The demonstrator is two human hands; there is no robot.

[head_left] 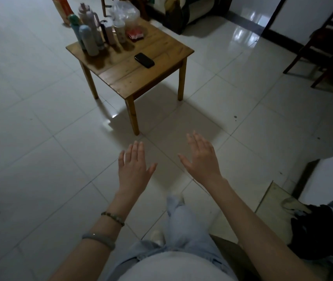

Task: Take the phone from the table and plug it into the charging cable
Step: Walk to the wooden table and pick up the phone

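Note:
A black phone (144,60) lies flat on a small square wooden table (141,82), near the table's right edge. My left hand (133,168) and my right hand (201,157) are held out flat over the tiled floor, well short of the table, fingers spread and holding nothing. Two bracelets sit on my left wrist. No charging cable shows anywhere in view.
Several bottles and flasks (88,37), a plastic bag (124,11) and a red packet (135,33) crowd the table's far side. A dark wooden chair (321,47) stands at the right, clothes (319,234) lie at the lower right, a sofa (184,11) behind.

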